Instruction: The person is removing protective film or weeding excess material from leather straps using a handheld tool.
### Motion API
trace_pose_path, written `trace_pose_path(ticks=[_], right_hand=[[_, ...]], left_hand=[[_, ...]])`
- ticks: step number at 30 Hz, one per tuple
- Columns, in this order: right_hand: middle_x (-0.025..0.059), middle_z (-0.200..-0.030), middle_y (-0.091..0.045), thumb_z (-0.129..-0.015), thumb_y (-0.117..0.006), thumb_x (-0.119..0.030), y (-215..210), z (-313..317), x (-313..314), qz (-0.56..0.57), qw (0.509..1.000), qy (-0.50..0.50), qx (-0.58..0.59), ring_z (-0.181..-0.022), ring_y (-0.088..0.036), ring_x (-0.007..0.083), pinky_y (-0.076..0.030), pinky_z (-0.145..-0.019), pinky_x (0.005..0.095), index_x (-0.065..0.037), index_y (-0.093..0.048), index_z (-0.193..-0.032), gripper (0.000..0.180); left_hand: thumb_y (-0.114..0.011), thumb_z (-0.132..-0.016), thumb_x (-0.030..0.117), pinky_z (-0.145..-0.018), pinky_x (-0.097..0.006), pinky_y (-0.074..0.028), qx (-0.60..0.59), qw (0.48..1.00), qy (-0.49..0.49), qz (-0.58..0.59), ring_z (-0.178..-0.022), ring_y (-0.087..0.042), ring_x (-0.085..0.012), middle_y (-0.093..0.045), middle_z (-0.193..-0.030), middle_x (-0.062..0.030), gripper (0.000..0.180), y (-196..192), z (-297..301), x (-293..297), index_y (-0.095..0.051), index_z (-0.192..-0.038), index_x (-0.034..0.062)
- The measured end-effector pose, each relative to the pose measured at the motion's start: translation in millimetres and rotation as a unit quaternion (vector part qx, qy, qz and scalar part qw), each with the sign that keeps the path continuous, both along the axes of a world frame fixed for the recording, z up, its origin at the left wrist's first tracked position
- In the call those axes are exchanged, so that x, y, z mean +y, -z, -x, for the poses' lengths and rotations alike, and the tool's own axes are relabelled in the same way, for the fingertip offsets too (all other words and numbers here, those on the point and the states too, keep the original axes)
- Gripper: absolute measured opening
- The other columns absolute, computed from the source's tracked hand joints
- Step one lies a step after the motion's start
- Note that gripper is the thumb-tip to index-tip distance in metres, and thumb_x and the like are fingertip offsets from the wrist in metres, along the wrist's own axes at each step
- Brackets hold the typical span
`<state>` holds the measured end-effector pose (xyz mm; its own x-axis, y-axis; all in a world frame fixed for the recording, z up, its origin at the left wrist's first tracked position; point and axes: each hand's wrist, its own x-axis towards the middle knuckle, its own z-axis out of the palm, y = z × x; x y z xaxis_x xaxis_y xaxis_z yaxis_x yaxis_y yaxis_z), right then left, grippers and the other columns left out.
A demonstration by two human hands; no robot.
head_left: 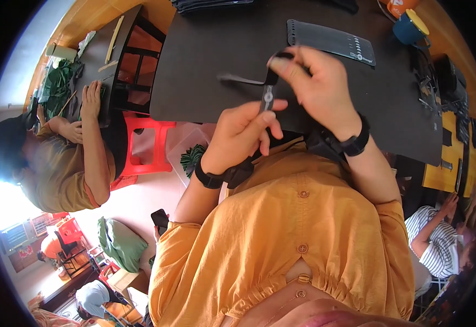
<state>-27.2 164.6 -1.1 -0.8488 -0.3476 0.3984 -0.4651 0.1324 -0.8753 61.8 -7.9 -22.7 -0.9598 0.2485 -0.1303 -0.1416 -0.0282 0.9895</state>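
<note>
Both hands working a dark strap over the bench (205,65).
Left hand (243,133) fingers are pinching the strap (267,94) low — right hand (317,82) fingers are gripping its top.

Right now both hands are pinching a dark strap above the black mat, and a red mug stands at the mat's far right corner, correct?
Not quite: the mug is blue with a yellow rim, not red. The head view shows it at the far right corner of the black mat. The rest holds: the left hand and right hand both pinch the dark strap.
</note>
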Motion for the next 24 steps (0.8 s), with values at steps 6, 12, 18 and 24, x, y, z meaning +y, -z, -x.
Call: trace_pose_path(ticks=[6, 12, 18, 24], right_hand=[[0.0081, -0.062, -0.058, -0.094, -0.065, -0.022, -17, 5, 3, -0.028, 0.992, -0.006, -0.124, -0.055, -0.058, 0.0155, -0.045, -0.053, 0.0305, -0.001, -0.063, -0.098, 0.021], [0.0104, -0.065, -0.063, -0.093, -0.062, -0.017, -1, -13, 1, -0.063, 0.995, -0.028, 0.078, -0.059, -0.065, 0.0243, -0.051, -0.057, 0.0315, -0.001, -0.061, -0.101, 0.017], [0.0063, -0.079, -0.068, -0.090, -0.065, -0.014, 4, -17, 5, -0.052, 0.987, -0.046, 0.143, -0.064, -0.068, 0.0191, -0.053, -0.060, 0.0288, -0.005, -0.067, -0.108, 0.020], [0.0057, -0.078, -0.067, -0.086, -0.073, -0.023, 7, -3, 6, -0.033, 0.984, -0.004, 0.175, -0.062, -0.065, 0.0186, -0.052, -0.059, 0.0281, -0.004, -0.074, -0.090, 0.019]], left_hand=[[-0.051, -0.103, 0.018, -0.060, -0.021, -0.052, 0.004, 0.998, 0.048, 0.047, -0.072, -0.067, -0.0114, -0.069, -0.091, -0.0077, 0.033, 5, 0, -8, -0.058, -0.126, -0.0045], [-0.052, -0.102, 0.015, -0.083, -0.030, -0.055, -0.048, 0.989, -0.057, -0.131, -0.089, -0.068, -0.0174, -0.069, -0.097, -0.0104, 0.026, -4, 19, 7, -0.058, -0.118, -0.0047], [-0.046, -0.104, 0.012, -0.065, -0.026, -0.055, 0.035, 0.990, -0.037, -0.135, -0.074, -0.067, -0.0163, -0.067, -0.086, -0.0099, 0.021, 6, 17, 9, -0.059, -0.110, -0.0040], [-0.046, -0.104, 0.012, -0.062, -0.024, -0.053, 0.033, 0.997, 0.021, -0.071, -0.071, -0.064, -0.0125, -0.067, -0.081, -0.0076, 0.021, 2, 14, 5, -0.060, -0.105, -0.0034]])
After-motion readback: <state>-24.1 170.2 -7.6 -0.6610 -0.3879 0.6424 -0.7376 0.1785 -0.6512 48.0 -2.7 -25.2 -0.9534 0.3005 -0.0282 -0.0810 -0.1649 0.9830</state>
